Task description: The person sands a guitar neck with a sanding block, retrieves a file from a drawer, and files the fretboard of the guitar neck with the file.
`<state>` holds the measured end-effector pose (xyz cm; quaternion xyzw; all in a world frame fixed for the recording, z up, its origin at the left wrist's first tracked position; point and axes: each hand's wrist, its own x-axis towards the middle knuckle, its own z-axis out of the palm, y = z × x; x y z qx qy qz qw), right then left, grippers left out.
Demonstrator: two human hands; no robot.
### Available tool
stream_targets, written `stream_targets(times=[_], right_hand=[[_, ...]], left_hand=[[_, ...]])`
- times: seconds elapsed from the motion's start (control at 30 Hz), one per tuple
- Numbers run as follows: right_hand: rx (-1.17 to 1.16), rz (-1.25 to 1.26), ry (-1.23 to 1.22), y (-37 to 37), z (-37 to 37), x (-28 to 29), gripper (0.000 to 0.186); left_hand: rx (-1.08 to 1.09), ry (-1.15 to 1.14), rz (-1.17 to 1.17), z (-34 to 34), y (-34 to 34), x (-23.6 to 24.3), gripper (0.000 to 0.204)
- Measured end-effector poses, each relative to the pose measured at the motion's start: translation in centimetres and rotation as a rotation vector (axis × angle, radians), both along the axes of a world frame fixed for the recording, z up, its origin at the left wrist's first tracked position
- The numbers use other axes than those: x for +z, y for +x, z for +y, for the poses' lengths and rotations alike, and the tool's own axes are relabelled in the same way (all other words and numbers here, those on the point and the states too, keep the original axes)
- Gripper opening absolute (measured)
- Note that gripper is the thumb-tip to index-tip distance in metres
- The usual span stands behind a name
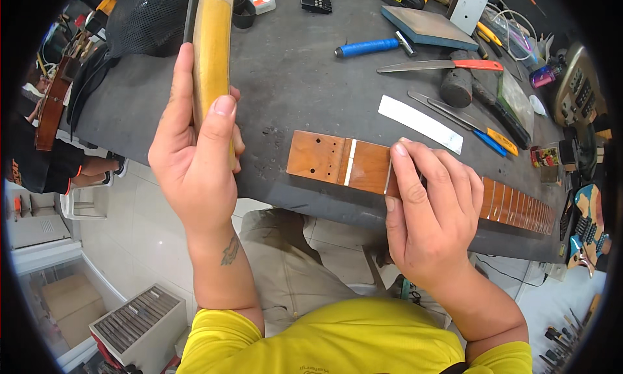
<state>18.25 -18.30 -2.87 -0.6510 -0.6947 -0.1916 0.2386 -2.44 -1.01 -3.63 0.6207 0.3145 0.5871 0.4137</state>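
My left hand [198, 150] is closed round a long, pale yellow wooden bar [211, 49] with a dark edge, raised at the table's near left and reaching out of the top of the picture. My right hand [433, 205] grips a brown wooden guitar neck [315, 154] with metal frets, which lies crosswise along the table's near edge; my fingertips rest near a fret and my thumb is at the near side. The neck's left end has several small holes and a white nut. A white strip [420, 123] lies just beyond my right hand.
The dark worktable [285, 88] holds a blue-handled hammer [365, 48], knives [476, 64], a black mallet [456, 88] and a flat block [422, 24]. A guitar [584, 224] is at right. Another person [91, 176] is at far left. A slotted box [136, 319] stands below.
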Motion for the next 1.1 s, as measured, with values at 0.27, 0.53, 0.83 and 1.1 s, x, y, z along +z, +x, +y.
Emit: stream_targets(times=[0.27, 0.53, 0.83, 1.1], right_hand=[[-0.002, 0.016, -0.066, -0.2, -0.3, 0.4, 0.057], [-0.021, -0.038, -0.003, -0.4, 0.0, 0.1, 0.068], [0.129, -0.067, 0.068, -0.2, -0.5, 0.4, 0.05], [0.155, 0.027, 0.052, -0.6, -0.9, 0.3, 0.05]], left_hand=[[-0.035, -0.038, -0.013, 0.0, -0.4, 0.2, 0.063], [-0.028, -0.08, 0.013, 0.1, -0.1, 0.8, 0.062], [-0.015, -0.097, 0.055, 0.7, -0.1, 0.7, 0.064], [0.012, -0.05, 0.097, 0.8, 0.1, 0.3, 0.064]])
